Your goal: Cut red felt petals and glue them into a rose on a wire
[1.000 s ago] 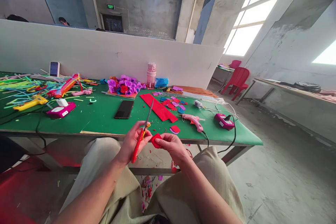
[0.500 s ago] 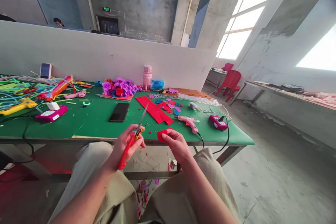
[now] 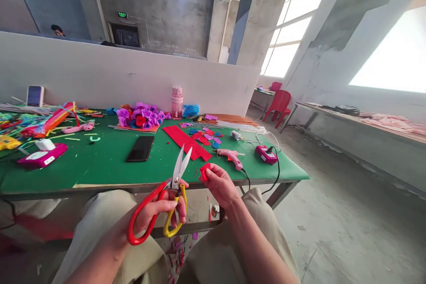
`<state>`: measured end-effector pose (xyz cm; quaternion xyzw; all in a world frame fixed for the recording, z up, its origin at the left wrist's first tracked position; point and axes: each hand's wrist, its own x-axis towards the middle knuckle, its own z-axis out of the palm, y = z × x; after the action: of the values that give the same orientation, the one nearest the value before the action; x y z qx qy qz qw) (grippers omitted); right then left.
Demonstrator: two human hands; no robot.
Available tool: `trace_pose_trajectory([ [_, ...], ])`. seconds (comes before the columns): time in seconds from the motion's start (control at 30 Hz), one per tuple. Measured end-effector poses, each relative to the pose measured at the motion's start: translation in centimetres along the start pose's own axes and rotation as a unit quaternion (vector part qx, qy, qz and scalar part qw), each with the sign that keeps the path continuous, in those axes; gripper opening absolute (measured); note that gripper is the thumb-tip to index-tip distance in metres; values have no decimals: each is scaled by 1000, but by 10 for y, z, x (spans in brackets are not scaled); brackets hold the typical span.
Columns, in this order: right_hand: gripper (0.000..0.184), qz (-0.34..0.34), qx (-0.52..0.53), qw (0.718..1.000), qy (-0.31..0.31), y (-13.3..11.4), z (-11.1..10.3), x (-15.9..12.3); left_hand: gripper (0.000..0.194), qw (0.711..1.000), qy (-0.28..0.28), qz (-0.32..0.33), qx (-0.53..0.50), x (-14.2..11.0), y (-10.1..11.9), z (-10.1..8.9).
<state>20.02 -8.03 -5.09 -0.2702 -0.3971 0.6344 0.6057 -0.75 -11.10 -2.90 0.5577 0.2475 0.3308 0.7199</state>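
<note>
At lower centre of the frame, closed around scissors, the left grip: fingers in the yellow handle loop, red loop at the thumb side, 2 blades parted and pointing up over the near edge of the green bench. Just right of there, pinched between thumb and fingertips of the right grip, a small red piece, near the blades but not touching. Looks thin, soft and nearly weightless; hard to tell whether 1 layer or several. Probably easily creased by a hard squeeze, so best taken lightly at 1 edge, with the rest left exposed. Unlikely to break if dropped, but if layered, apt to slip apart.

By contrast, scissors stiff, smooth and presumably heavier; safest held by the 2 loops, away from the tips.

Lying at centre of the frame, a long red strip, apparently limp too, best lifted by an end. Above its right end, scattered cut pieces, light enough to shift at a brush. Right of centre, a pink glue gun, better handled well behind the nozzle. At upper left of the strip, a bunch of flowers, likely easily crushed.
</note>
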Motion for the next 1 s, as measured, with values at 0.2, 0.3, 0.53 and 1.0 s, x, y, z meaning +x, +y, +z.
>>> trace_pose_trajectory([
  [0.2,20,-3,-53,998,32,-11,-15,1,39,995,-71,-69,33,-6,-2,-5],
  [0.3,22,0,-61,997,56,-15,-20,1,35,991,-70,-93,62,-9,-4,-6],
  [0.53,21,-3,-43,999,32,-21,-23,0,37,990,-42,-100,92,-9,1,0],
  [1.0,26,32,-93,995,-34,-29,-30,-5,38,983,-69,-136,98,-11,3,-3],
])
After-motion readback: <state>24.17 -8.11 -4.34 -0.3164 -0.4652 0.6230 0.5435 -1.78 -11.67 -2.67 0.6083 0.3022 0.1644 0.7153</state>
